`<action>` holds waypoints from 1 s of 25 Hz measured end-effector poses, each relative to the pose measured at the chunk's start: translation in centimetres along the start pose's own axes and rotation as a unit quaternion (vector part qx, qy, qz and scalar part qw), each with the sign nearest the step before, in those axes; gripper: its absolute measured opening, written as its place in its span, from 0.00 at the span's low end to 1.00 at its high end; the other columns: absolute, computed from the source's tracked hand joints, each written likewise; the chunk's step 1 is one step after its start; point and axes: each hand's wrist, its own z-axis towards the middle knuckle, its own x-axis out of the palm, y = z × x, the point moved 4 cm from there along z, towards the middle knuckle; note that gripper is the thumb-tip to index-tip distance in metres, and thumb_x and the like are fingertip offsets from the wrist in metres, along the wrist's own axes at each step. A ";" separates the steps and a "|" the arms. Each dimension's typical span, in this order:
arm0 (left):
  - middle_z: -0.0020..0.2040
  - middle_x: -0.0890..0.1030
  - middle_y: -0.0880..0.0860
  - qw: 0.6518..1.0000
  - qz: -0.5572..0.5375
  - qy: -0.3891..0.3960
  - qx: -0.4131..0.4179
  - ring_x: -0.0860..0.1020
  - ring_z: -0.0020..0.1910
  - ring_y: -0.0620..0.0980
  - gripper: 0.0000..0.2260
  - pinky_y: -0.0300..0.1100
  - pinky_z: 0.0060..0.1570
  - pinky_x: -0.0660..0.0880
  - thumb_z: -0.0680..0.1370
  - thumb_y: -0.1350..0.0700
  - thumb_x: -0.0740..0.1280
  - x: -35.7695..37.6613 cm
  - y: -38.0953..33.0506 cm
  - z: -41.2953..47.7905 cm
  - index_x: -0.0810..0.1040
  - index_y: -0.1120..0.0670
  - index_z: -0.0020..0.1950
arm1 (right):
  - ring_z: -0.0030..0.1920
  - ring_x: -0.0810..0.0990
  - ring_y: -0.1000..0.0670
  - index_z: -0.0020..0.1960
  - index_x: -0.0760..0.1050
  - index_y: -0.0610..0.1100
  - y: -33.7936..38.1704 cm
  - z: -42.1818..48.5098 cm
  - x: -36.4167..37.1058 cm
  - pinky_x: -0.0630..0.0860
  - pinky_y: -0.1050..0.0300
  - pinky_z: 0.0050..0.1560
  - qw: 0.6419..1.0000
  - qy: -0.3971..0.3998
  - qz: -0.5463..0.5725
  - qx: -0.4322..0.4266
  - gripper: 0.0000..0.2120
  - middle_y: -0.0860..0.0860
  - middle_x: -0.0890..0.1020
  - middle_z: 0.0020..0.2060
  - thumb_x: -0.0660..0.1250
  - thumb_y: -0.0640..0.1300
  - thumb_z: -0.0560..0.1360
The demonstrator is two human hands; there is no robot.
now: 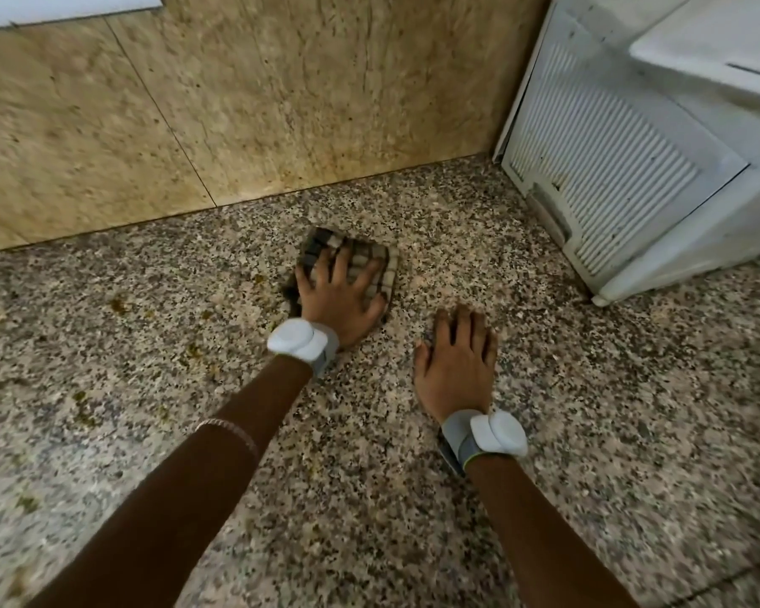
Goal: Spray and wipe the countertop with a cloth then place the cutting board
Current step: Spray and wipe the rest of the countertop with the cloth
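While the left hand presses flat on the checked cloth, its fingers are spread wide and straight over it, not curled round it. The cloth is a rumpled, folded pad on the speckled granite counter, toward the far side and just short of the tan stone wall. One corner points far-left toward the wall. The hand covers so much of the cloth that its long axis cannot be told. To the right and nearer, apart from the cloth, the right hand lies palm down on the bare counter, fingers straight and close together, holding nothing. Both wrists carry white-and-grey bands over brown sleeves. Yellow-green smears dot the counter to the left of the cloth. A white appliance with a ribbed grille stands at the far right, well apart from the cloth.
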 end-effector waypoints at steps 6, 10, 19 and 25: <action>0.78 0.47 0.53 0.997 -0.041 0.000 -0.072 0.47 0.76 0.62 0.26 0.70 0.69 0.45 0.78 0.37 0.46 -1.3 4.6 6.5 0.48 0.39 0.76 | 0.71 0.63 0.37 0.69 0.67 0.42 0.1 0.0 0.0 0.59 0.37 0.70 1.000 0.001 -0.013 0.001 0.29 0.40 0.67 0.70 0.47 0.56 0.75; 0.78 0.43 0.53 0.997 -0.052 0.020 -0.061 0.43 0.76 0.63 0.27 0.72 0.67 0.40 0.78 0.37 0.44 -1.5 -0.2 10.0 0.43 0.40 0.76 | 0.70 0.65 0.37 0.69 0.68 0.42 0.1 0.1 0.2 0.60 0.37 0.69 1.000 -0.010 -0.024 0.002 0.28 0.40 0.69 0.69 0.49 0.55 0.75; 0.78 0.40 0.54 0.999 -0.025 0.022 0.021 0.41 0.76 0.62 0.28 0.68 0.70 0.41 0.78 0.35 0.42 -1.8 -1.9 10.0 0.40 0.41 0.76 | 0.70 0.66 0.38 0.68 0.69 0.43 -0.3 0.0 0.3 0.61 0.37 0.68 1.000 -0.012 -0.012 0.002 0.28 0.41 0.69 0.69 0.51 0.56 0.75; 0.79 0.45 0.52 0.997 -0.038 0.036 -0.064 0.44 0.76 0.63 0.26 0.69 0.70 0.42 0.79 0.38 0.46 -1.0 0.5 7.2 0.45 0.41 0.76 | 0.71 0.63 0.38 0.69 0.67 0.43 0.0 0.1 0.1 0.58 0.37 0.70 1.000 0.019 -0.009 0.003 0.29 0.41 0.67 0.70 0.48 0.56 0.74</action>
